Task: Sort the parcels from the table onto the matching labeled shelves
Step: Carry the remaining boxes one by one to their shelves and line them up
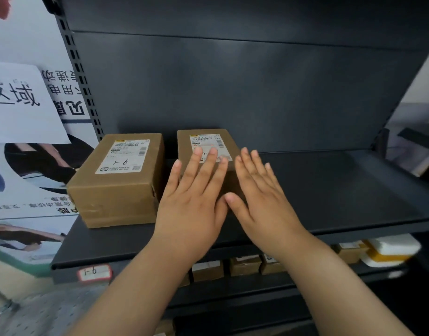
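On the shelf, both hands are flat over the second parcel.

- left hand (194,190): palm down on the top of the right parcel (203,141), fingers straight, gripping nothing. My fingertips cover part of its shipping label.
- right hand (262,190): also flat, fingers straight, running along that parcel's right edge with the thumb at the front right corner. Can't tell if the palm touches the side.

My read is that flat hands mean I'm seating and squaring the parcel, not carrying it. Its weight looks fully on the shelf (330,185).

It sits just beside the left parcel (119,175), with a narrow gap between them. Both are label-up, roughly parallel and pushed toward the back panel (233,81). Label-up keeps the markings readable, and packing from the left keeps the space on the right free.

The left parcel's handwritten mark (121,162) looks like the same characters as the red-edged tag (94,272) on the shelf lip, something like 9-1. That's presumably why this shelf. My fingers hide most of the right parcel's mark, so I can't confirm it from here.

Further out, the lower shelf holds small cartons (245,265) and a white-and-yellow package (390,253). Printed posters (26,103) hang to the left. The counter isn't in view.

This placement looks nearly done. Next I'd lift off and fetch another.
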Action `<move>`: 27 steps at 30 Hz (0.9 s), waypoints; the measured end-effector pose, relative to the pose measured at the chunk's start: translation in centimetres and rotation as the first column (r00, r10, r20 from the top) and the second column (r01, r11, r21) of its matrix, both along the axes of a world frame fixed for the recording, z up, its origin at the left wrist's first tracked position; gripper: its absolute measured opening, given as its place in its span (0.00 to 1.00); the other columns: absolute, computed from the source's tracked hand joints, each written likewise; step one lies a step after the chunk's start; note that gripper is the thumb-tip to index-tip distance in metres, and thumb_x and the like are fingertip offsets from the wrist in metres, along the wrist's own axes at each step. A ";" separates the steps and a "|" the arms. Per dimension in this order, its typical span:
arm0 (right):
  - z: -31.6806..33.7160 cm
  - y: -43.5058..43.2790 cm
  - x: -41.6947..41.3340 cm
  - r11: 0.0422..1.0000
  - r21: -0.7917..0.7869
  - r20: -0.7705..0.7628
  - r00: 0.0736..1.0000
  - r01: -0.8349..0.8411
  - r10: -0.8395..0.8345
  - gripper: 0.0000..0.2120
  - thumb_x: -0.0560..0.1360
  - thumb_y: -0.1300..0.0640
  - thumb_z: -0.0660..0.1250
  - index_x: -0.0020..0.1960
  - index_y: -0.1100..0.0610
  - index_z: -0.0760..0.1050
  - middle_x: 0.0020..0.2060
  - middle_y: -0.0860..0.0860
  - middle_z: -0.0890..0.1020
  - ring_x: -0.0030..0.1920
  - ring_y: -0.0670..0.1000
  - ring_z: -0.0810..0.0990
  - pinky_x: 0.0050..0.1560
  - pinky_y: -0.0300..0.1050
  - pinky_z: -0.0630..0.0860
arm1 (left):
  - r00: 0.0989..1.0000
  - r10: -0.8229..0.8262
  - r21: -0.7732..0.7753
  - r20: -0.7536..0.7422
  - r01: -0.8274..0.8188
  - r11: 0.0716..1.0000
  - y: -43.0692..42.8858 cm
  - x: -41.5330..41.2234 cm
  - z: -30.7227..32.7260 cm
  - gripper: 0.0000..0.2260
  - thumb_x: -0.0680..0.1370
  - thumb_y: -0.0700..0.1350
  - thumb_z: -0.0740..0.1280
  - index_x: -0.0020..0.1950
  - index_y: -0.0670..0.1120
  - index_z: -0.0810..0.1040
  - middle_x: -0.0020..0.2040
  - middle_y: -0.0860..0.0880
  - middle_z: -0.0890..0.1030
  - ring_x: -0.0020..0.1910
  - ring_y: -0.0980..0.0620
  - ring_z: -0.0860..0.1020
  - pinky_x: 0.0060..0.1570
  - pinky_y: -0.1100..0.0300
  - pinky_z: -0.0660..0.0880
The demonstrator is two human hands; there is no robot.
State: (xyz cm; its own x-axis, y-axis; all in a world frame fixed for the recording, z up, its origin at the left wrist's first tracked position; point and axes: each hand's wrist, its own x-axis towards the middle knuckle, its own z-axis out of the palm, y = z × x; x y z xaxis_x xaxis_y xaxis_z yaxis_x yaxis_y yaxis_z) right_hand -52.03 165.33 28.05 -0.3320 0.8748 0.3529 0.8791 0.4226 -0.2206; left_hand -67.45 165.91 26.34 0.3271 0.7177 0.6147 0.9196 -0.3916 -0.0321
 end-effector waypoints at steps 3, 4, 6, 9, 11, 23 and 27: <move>-0.4 -2.0 -0.7 1.000 -0.022 -0.072 0.997 0.012 -0.013 0.32 0.74 0.36 0.36 0.72 0.49 0.33 0.72 0.43 0.35 0.72 0.38 0.30 0.69 0.34 0.29 | 0.996 -0.088 -0.042 -0.028 0.086 0.995 -1.0 -0.1 -0.8 0.25 0.80 0.53 0.50 0.76 0.46 0.58 0.76 0.45 0.60 0.76 0.45 0.54 0.72 0.45 0.51; -0.8 -2.8 -0.9 0.999 -0.031 -0.087 0.996 0.029 -0.032 0.32 0.74 0.36 0.37 0.72 0.49 0.33 0.72 0.43 0.35 0.72 0.38 0.30 0.69 0.33 0.29 | 0.991 -0.127 -0.061 -0.037 0.125 0.990 -1.2 -0.2 -1.0 0.26 0.79 0.52 0.51 0.76 0.46 0.58 0.76 0.45 0.60 0.76 0.45 0.54 0.72 0.46 0.51; -1.8 -4.5 -1.0 0.994 -0.060 -0.118 0.989 0.086 -0.093 0.32 0.74 0.35 0.39 0.72 0.49 0.34 0.72 0.43 0.35 0.72 0.39 0.30 0.70 0.33 0.30 | 0.980 -0.196 -0.101 -0.035 0.192 0.976 -1.6 0.0 -1.6 0.26 0.79 0.53 0.51 0.76 0.46 0.58 0.76 0.46 0.59 0.76 0.46 0.54 0.72 0.47 0.50; -3.8 -7.3 -0.1 0.971 -0.095 -0.121 0.966 0.218 -0.229 0.34 0.75 0.34 0.40 0.73 0.52 0.36 0.73 0.45 0.38 0.73 0.41 0.33 0.71 0.35 0.31 | 0.962 -0.272 -0.166 0.032 0.273 0.948 -2.4 0.9 -2.9 0.27 0.79 0.54 0.50 0.77 0.48 0.54 0.77 0.49 0.54 0.77 0.49 0.50 0.73 0.52 0.44; -5.2 -9.8 0.9 0.941 -0.107 -0.104 0.937 0.322 -0.333 0.35 0.76 0.35 0.42 0.74 0.54 0.39 0.74 0.47 0.39 0.74 0.43 0.35 0.72 0.36 0.32 | 0.943 -0.326 -0.210 0.065 0.332 0.920 -3.2 2.2 -4.1 0.27 0.79 0.55 0.49 0.77 0.49 0.50 0.77 0.51 0.50 0.77 0.50 0.47 0.73 0.54 0.41; -8.0 -32.1 8.1 0.429 -0.151 -0.114 0.415 0.891 -0.903 0.34 0.74 0.36 0.38 0.73 0.52 0.34 0.74 0.45 0.37 0.74 0.42 0.33 0.72 0.38 0.34 | 0.568 -0.821 -0.366 0.058 0.777 0.512 -16.2 15.7 -8.0 0.26 0.79 0.57 0.44 0.75 0.52 0.43 0.76 0.51 0.48 0.76 0.51 0.44 0.73 0.51 0.44; -7.6 -40.8 8.5 0.241 -0.153 -0.177 0.213 0.958 -0.961 0.32 0.77 0.36 0.41 0.72 0.49 0.33 0.73 0.43 0.35 0.73 0.41 0.31 0.72 0.38 0.33 | 0.404 -0.914 -0.336 0.035 0.866 0.370 -23.2 19.1 -7.2 0.27 0.79 0.57 0.45 0.75 0.52 0.41 0.75 0.53 0.47 0.76 0.53 0.44 0.73 0.51 0.44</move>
